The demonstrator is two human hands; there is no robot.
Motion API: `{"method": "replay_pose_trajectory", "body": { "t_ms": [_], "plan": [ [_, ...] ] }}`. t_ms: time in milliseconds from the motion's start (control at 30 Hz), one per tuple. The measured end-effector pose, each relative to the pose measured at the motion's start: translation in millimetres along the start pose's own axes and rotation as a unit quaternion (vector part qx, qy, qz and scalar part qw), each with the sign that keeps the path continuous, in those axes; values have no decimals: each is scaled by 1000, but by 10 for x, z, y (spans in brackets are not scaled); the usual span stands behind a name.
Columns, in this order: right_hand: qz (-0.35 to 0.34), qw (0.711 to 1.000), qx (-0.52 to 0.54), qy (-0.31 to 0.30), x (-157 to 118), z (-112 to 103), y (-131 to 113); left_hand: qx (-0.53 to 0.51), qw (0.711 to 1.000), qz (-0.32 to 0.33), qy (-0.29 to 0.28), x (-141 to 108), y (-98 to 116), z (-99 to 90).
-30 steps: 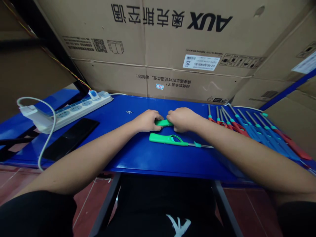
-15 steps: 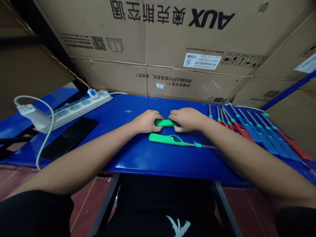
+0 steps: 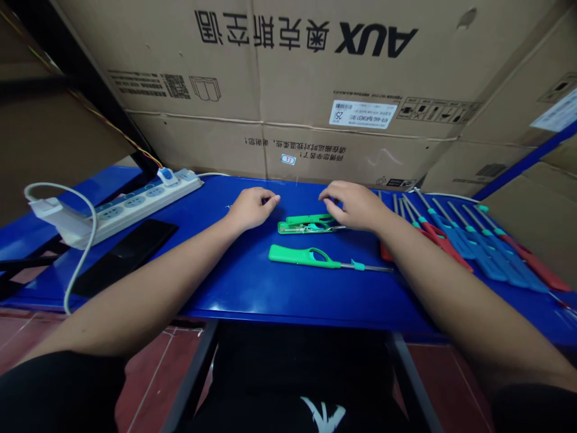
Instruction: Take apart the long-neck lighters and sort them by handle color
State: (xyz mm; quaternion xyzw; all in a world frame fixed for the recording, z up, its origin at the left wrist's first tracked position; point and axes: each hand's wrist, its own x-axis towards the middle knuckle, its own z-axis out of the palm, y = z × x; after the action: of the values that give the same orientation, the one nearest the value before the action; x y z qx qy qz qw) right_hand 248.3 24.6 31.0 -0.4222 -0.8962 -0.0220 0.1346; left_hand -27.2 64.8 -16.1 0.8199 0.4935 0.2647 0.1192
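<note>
A green gas lighter with its casing split into halves lies on the blue table, inner parts and a metal tube showing in the near half. My left hand hovers to its left, empty as far as I see, fingers loosely bent and the thumb pointing right. Just above its right end is my right hand, fingers curved and thumb apart, with nothing visible in it. Closer to me lies a whole green lighter, its metal nozzle pointing right. Small bits near the left hand are mostly hidden behind it.
Several blue lighters and red lighters lie in a row at the right. A white power strip and a black phone are at the left. A large cardboard box stands along the back edge.
Both hands have let go of the green lighter and drawn apart, left hand leftward, right hand rightward. Its casing, earlier covered by the fingers, now lies open on the table.
</note>
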Motion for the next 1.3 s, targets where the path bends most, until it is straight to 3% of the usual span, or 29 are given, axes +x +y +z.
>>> {"method": "replay_pose_trajectory", "body": {
  "t_ms": [167,300,400,500,733,1000,1300],
  "plan": [
    [-28,993,60,-96,-367,-158,-180,-32,990,137,-30,-122,173,-45],
    [-39,983,86,-156,-476,-74,-338,-52,953,250,-164,-250,290,-128],
    [-42,982,61,-176,-439,22,-514,-17,926,285,-248,-329,356,-183],
    [-47,974,-5,-222,-364,53,-697,27,917,289,-274,-384,421,-192],
    [-28,950,-103,-292,-201,-22,-976,39,922,275,-269,-415,478,-151],
    [-26,949,-132,-286,-170,72,-1062,44,926,273,-257,-421,493,-145],
    [-25,953,-154,-261,-203,74,-1065,54,937,227,-261,-449,564,-130]
  ]
}}
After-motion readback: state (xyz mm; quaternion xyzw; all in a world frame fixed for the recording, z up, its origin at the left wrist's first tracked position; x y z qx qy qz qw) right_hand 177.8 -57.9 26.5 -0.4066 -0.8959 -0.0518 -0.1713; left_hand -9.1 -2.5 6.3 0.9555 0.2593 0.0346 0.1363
